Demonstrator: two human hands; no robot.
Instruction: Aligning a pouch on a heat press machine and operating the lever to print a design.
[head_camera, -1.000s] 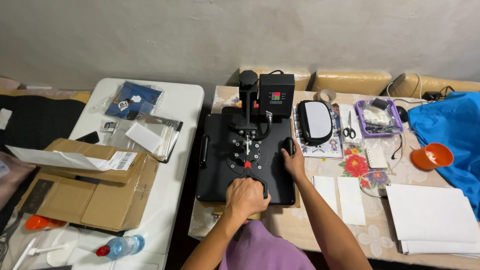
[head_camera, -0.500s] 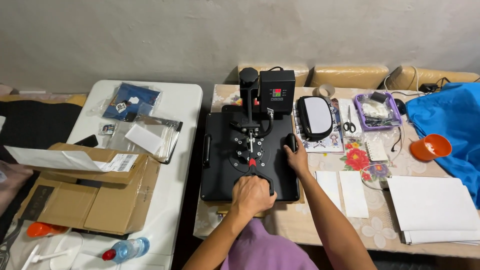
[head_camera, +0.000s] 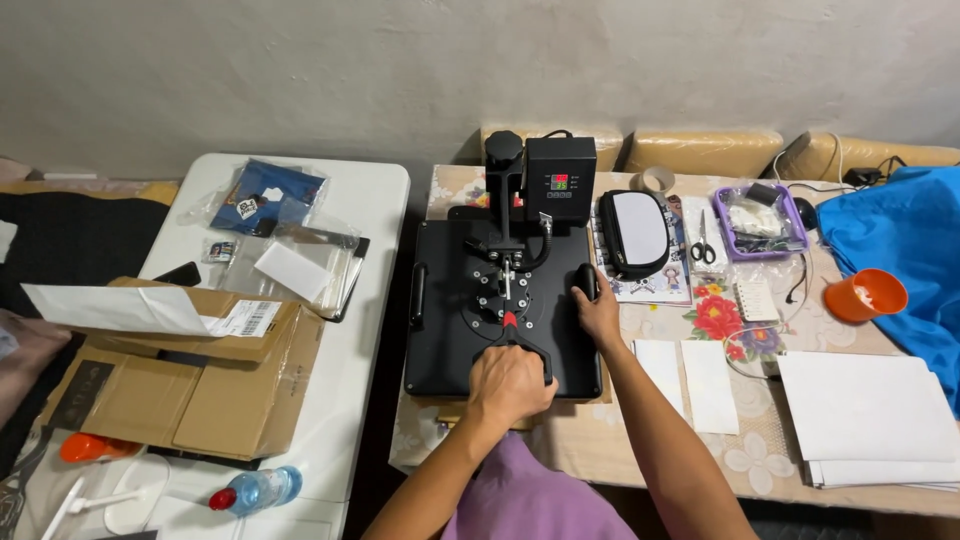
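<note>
A black heat press (head_camera: 500, 300) sits at the centre of the frame on a surface (head_camera: 660, 450) covered with a flowered cloth. Its flat upper plate lies shut over the base, and the control box with a small lit display stands at the far end, toward the top of the frame.

The press handle (head_camera: 528, 350) is the thing that matters here. Its long axis runs from the hub in the middle of the plate down toward the lower edge of the frame, straight at the person, with a red mark where it leaves the hub. The left hand (head_camera: 510, 385) sits on the near end of that handle, its grip closed around the black bar, so the handle lies directly ahead of the wrist and in line with the forearm.

The right hand (head_camera: 598, 315) rests on the right edge of the plate, its grip wrapped narrowly over the short black side handle (head_camera: 582, 283) there. It is just to the right of the main handle and a little farther up the frame than the left hand.

To the right of the press lie a black-and-white pouch (head_camera: 635, 232), scissors (head_camera: 702, 240) and an orange cup (head_camera: 865, 296). A cardboard box (head_camera: 190, 375) lies at lower left on a white surface (head_camera: 375, 200).
</note>
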